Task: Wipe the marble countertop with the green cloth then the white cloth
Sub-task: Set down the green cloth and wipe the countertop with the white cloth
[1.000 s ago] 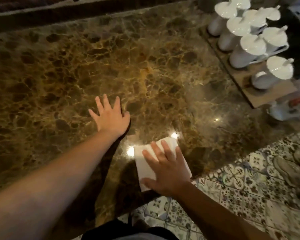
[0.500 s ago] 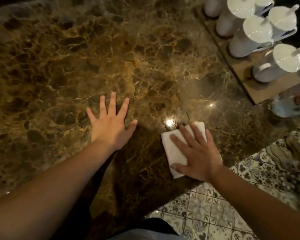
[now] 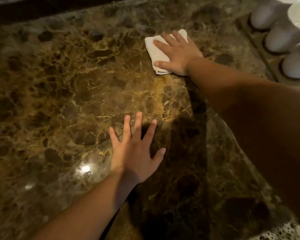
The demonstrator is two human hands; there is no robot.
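The brown, veined marble countertop (image 3: 59,87) fills most of the head view. A folded white cloth (image 3: 155,49) lies on it toward the far right, with my right hand (image 3: 177,54) pressed flat on top, fingers spread over it. My left hand (image 3: 137,153) rests palm down on the bare marble nearer to me, fingers apart, holding nothing. No green cloth is in view.
Several white cups (image 3: 280,37) stand on a wooden tray (image 3: 260,52) at the far right, close to the cloth. A dark raised ledge (image 3: 42,9) runs along the counter's back edge. Patterned floor tiles (image 3: 284,231) show past the counter's near right edge.
My right hand has slid the white cloth from the near edge of the counter away from me to the far right, near the cups. My left hand has stayed planted on the marble.
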